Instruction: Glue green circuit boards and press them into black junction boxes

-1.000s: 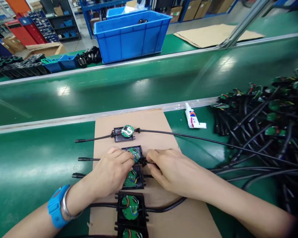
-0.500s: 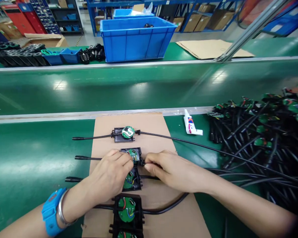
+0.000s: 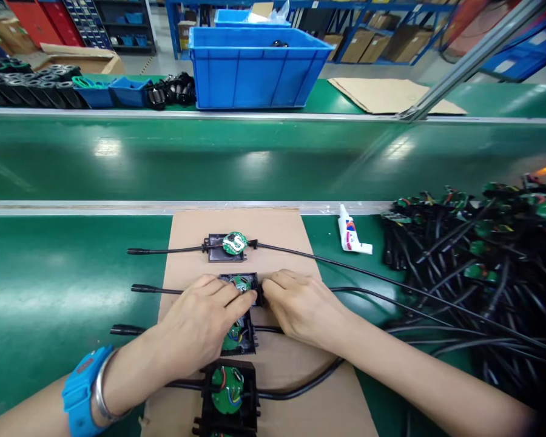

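My left hand [image 3: 209,315] presses down on a small black plastic housing [image 3: 255,280], its fingertips at the green circuit board [image 3: 241,283] inside. At that housing's right end my right hand [image 3: 300,306] pinches the black cable [image 3: 359,291] where it enters; the fingertips are partly hidden. Just below, partly under my left hand, lies a second housing [image 3: 250,343] with a board. Nearer me is a larger black housing [image 3: 250,382] holding a round green board [image 3: 227,390]. Farther away, a board [image 3: 235,243] rests tilted on an open housing [image 3: 216,255].
A cardboard sheet [image 3: 273,224] lies under the housings on the green bench. To the right are a white glue tube [image 3: 349,230] and a big heap of black cables with boards [image 3: 455,255]. Behind the rail stand a blue crate [image 3: 255,76] and small blue bins [image 3: 130,92].
My right hand has turned and closed in against the housing's right end, with its cable now showing behind the wrist. My left fingers have slid right along the housing.
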Tool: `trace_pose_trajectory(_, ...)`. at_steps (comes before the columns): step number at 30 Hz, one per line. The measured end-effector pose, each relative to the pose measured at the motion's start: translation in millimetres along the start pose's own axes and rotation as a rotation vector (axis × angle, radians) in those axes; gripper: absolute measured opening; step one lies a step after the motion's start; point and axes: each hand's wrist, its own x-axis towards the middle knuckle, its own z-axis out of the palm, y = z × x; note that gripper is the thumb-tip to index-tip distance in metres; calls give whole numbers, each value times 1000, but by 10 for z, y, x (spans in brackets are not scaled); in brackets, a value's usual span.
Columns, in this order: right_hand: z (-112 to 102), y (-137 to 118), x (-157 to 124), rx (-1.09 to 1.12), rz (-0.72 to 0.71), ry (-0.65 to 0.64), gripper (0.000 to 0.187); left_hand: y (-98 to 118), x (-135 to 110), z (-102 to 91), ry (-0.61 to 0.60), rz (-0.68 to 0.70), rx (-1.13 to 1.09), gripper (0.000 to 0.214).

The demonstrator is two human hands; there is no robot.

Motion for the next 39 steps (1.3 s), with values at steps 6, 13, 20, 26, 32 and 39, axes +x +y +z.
trace_pose_trajectory(6, 57, -18, 1, -170, -182, 3, 22, 75, 85, -30, -13, -106, -7, 43)
trace_pose_trajectory(13, -11, 100, 10, 339, 20, 96, 21, 22, 40, -12, 61, -91, -72, 43)
trace_pose_trajectory(20, 221, 102, 3, 200, -106, 210, 27, 92, 82, 21, -48, -37, 133, 54)
trace_pose_trajectory(26, -15, 183, 63, 331, -102, 145, 27, 74, 39, -82, 17, -58, 6, 48)
trace_pose_trajectory(32, -117, 393, 463, 322, 111, 244, 18, -541, 41, -257, 335, -383, 38, 21)
trace_pose_trajectory(39, -196, 192, 416, 297, 237, 301, 24, -729, -43, -424, 281, -411, -101, 12)
